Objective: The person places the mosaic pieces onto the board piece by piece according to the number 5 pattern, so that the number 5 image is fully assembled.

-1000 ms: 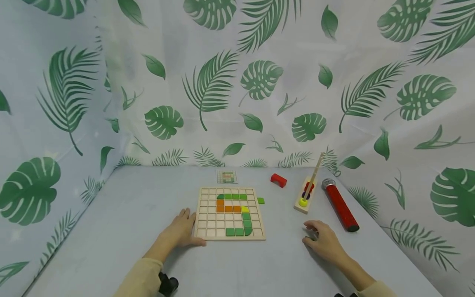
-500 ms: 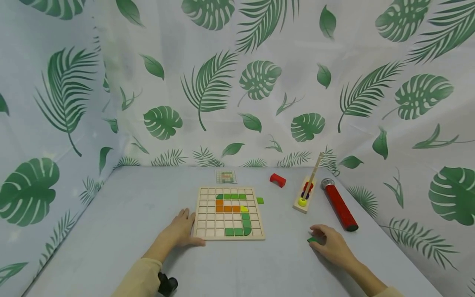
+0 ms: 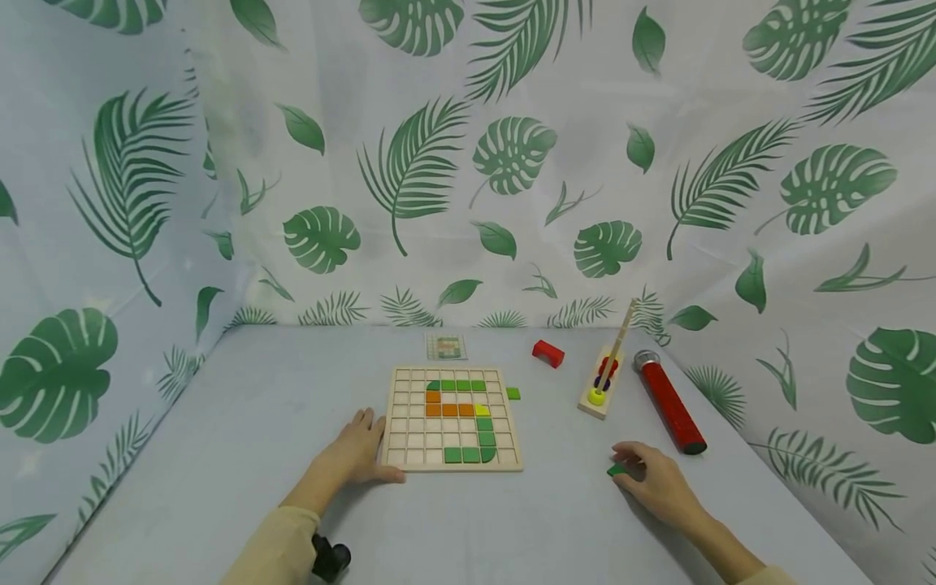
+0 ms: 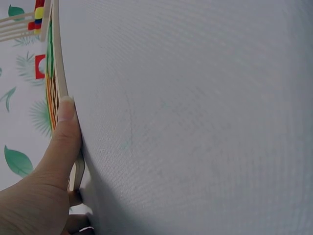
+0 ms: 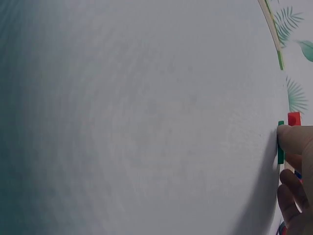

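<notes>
A square wooden grid board [image 3: 409, 469] lies on the table, with green, orange and yellow tiles [image 3: 468, 411] set in some of its cells. At its near left corner rests my left hand [image 3: 354, 451], thumb straight along the front edge and fingers by the left edge. The left wrist view shows that thumb [image 4: 66, 129] against the board's side. To the right of the board, low over the table, my right hand [image 3: 654, 483] pinches a green tile [image 3: 617, 470] between thumb and fingers. In the right wrist view the thumb covers part of this green tile [image 5: 280, 155].
A pattern card [image 3: 446, 348] lies behind the board, and a loose light-green tile [image 3: 513, 394] beside its right edge. Farther right are a red arched block [image 3: 548, 353], a wooden stand with coloured beads and an upright stick [image 3: 600, 398], and a red tube [image 3: 671, 406].
My right hand has shifted slightly to the right, and a green tile now shows between its thumb and fingers. The left hand and board have stayed put.
</notes>
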The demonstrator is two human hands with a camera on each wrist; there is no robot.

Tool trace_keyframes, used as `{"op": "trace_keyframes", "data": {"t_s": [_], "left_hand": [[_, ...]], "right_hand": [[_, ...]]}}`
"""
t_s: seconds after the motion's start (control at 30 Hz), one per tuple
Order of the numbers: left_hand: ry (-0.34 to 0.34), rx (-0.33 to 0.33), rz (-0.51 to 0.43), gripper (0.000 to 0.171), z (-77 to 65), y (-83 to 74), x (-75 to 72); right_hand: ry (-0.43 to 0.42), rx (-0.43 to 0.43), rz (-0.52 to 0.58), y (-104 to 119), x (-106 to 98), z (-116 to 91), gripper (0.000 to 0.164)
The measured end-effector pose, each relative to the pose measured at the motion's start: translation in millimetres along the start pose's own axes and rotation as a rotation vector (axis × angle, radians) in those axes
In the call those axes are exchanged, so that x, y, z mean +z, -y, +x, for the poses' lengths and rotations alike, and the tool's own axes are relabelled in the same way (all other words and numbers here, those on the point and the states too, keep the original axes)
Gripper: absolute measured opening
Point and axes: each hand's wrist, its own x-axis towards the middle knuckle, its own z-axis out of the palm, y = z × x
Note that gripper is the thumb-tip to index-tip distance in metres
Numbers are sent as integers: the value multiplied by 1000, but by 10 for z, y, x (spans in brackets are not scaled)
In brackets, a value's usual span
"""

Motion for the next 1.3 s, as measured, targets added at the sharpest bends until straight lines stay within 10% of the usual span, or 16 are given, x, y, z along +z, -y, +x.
{"op": "trace_keyframes", "data": {"t_s": [0.63,1.3], "left_hand": [[2,-1,1,107,2,5,-25],[-13,2,12,108,44,38,54]], "right_hand": [[-36,-43,24,-20,7,67,38],[-39,-121,159,623,421,437,37]]}}
